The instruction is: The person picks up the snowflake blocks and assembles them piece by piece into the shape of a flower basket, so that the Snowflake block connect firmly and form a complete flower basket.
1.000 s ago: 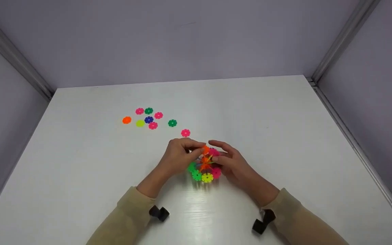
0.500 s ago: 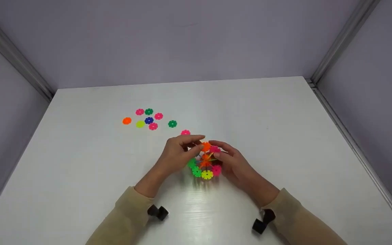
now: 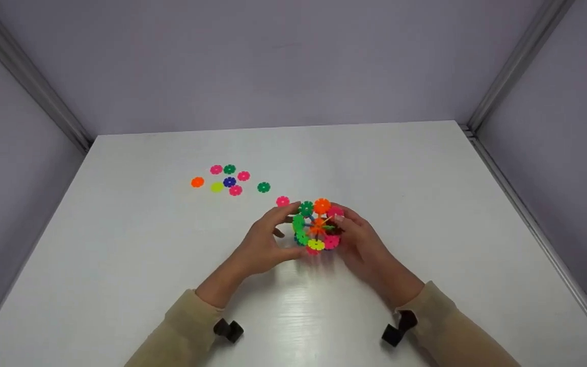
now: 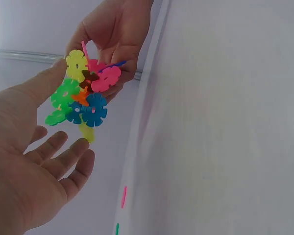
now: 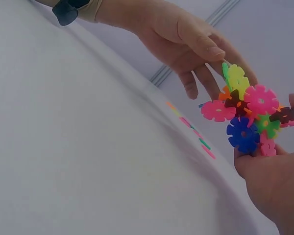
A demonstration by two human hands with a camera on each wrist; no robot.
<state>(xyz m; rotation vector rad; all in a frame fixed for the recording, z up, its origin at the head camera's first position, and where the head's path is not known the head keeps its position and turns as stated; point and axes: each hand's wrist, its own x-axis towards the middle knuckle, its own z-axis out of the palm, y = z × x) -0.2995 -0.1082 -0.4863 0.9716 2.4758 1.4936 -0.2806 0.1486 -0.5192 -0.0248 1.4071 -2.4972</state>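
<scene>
1. White tabletop [image 3: 451,214], glossy, bearing a streaked pale reflection at its near middle.
2. Back wall [image 3: 283,76], pale grey-violet, beyond the tabletop's far edge.
3. Left side panel [image 3: 13,153] and right side panel [image 3: 568,122], of similar tint.
4. Left corner rail [image 3: 31,72] and right corner rail [image 3: 515,66], grey, slanting.
5. Lower rail [image 3: 539,237], beside the tabletop's right edge.

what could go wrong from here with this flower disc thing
The disc cluster is held above the table, so it could drop if the right hand loses its grip. Outer pieces, such as the orange disc sticking out at the far side, might pop loose if pushed. The left hand could also nudge the loose pink disc lying just beyond its fingers.
</scene>
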